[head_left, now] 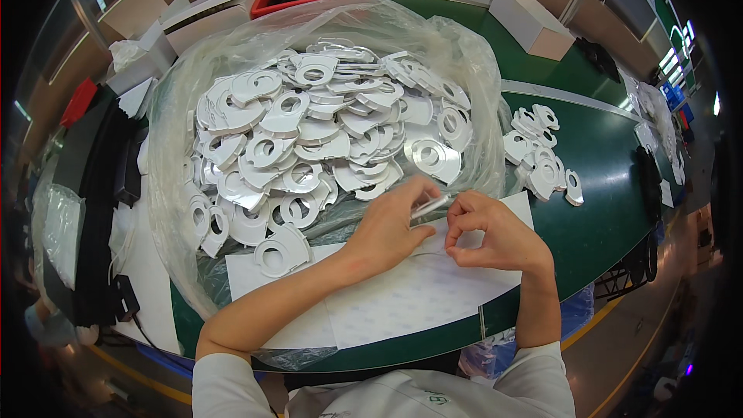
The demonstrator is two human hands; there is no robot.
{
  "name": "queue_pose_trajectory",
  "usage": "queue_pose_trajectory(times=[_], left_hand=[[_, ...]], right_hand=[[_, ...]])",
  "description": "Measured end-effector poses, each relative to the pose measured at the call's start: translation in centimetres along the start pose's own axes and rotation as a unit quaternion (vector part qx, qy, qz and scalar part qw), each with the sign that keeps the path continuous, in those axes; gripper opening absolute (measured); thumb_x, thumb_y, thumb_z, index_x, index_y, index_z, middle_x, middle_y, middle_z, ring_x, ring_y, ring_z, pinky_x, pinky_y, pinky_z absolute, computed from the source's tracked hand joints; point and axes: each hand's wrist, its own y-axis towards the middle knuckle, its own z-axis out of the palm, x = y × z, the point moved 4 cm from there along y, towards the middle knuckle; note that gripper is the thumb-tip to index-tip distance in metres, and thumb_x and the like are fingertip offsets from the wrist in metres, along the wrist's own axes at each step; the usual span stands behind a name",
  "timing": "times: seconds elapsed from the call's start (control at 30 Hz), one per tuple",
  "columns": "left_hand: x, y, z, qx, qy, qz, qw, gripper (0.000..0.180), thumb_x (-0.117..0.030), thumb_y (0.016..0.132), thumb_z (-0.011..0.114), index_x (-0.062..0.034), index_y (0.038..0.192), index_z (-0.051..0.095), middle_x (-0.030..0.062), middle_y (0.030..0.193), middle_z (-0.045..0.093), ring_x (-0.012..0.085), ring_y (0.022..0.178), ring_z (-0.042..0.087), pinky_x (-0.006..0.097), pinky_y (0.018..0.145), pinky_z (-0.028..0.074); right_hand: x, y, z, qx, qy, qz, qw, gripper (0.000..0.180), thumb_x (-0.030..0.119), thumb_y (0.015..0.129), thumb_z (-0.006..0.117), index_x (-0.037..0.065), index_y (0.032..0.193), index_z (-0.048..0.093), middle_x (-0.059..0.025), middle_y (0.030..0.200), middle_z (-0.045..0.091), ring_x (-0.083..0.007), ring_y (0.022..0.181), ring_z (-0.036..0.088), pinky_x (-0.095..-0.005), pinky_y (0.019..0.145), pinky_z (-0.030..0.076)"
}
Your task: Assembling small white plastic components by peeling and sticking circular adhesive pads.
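Note:
My left hand (385, 226) grips a white plastic part (429, 207), which shows nearly edge-on between thumb and fingers. Close beside its right end is my right hand (489, 234), thumb and fingertips curled into a pinch. Whatever those fingertips hold, if anything, is too small to make out. Under both hands lie white paper sheets (418, 302). Just beyond them, a big heap of similar white parts with round holes (309, 128) fills a spread clear plastic bag (174, 186). One loose part (282, 251) rests on the paper's left end.
To the right, a smaller pile of white parts (542, 159) sits on the green table (596, 155). At the back stand a red bin (267, 0) of dark pieces and a white box (530, 23). Open cartons (205, 19) line the back left.

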Motion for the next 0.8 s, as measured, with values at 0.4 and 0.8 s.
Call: queue_pose_trajectory(times=[0.4, 0.8], left_hand=[[1.1, 0.2, 1.1, 0.010, 0.174, 0.048, 0.984, 0.047, -0.011, 0.065, 0.074, -0.0020, 0.104, 0.049, 0.0163, 0.095, 0.058, 0.0333, 0.091, 0.057, 0.039, 0.080, 0.045], [2.4, 0.0, 1.8, 0.079, -0.556, -0.236, 0.793, 0.057, -0.057, 0.097, 0.019, -0.0098, 0.110, 0.049, 0.0132, 0.103, 0.059, 0.0239, 0.090, 0.061, 0.034, 0.067, 0.048]], right_hand=[[2.9, -1.0, -1.0, 0.141, 0.248, -0.145, 0.947, 0.008, 0.010, 0.069, 0.071, 0.005, 0.069, 0.065, -0.0029, 0.080, 0.053, -0.0156, 0.074, 0.051, -0.0268, 0.063, 0.041], [-1.5, 1.1, 0.4, -0.218, 0.394, 0.062, 0.891, 0.011, 0.011, 0.086, 0.063, 0.001, 0.090, 0.058, -0.0009, 0.095, 0.051, -0.0081, 0.078, 0.052, -0.0232, 0.070, 0.045]])
